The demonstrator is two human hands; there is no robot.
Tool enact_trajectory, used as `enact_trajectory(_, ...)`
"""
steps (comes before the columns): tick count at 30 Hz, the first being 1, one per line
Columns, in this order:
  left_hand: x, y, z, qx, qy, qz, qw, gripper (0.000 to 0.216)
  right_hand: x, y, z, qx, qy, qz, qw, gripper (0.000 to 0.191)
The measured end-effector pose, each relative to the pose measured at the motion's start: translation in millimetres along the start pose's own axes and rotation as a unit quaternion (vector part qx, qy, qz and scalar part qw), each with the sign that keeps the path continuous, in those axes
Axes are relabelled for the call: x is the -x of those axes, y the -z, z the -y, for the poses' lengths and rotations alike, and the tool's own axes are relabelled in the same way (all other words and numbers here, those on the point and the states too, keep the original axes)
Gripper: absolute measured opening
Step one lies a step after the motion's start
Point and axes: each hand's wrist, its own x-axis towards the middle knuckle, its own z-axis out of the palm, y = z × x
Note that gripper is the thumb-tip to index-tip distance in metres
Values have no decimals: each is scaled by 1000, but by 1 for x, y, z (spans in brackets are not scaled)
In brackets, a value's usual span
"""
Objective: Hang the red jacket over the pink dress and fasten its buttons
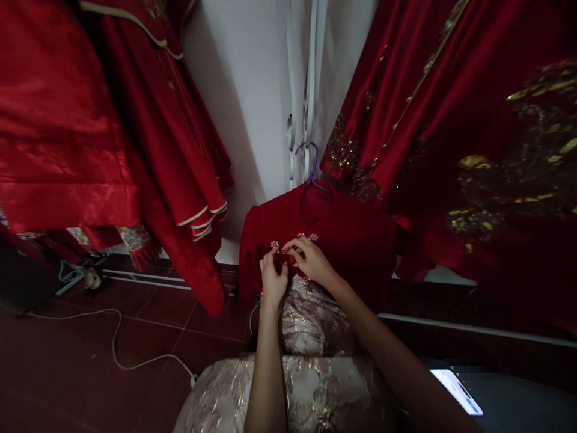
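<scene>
"Where's the red garment point(360, 246)?"
"Far, on a purple hanger point(312, 171), its beaded trim point(312, 237) beside the left hand point(273, 281) and right hand point(311, 258)."
"Their fingers?"
"Bent against its front (whether pinching anything, one cannot tell)."

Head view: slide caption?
Left hand and right hand at the beads of a red top on a purple hanger.

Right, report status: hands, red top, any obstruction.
Left hand and right hand at beads on red top, grip unclear. Purple hanger at its neck. Patterned cloth just below hands; nothing seen blocking them.
</scene>
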Motion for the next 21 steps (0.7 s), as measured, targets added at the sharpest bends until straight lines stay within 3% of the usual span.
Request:
enact_trajectory(10,-6,-1,1,171,58,-35,983,37,-3,-23,-5,-24,16,-4,1000,22)
enact_trajectory(13,-5,-3,3,150,73,-41,985,40,-2,-21,-11,-9,13,-7,1000,23)
enact_trajectory(21,-2,-5,7,124,43,19,991,42,-2,-19,-18,32,3,-12,999,22)
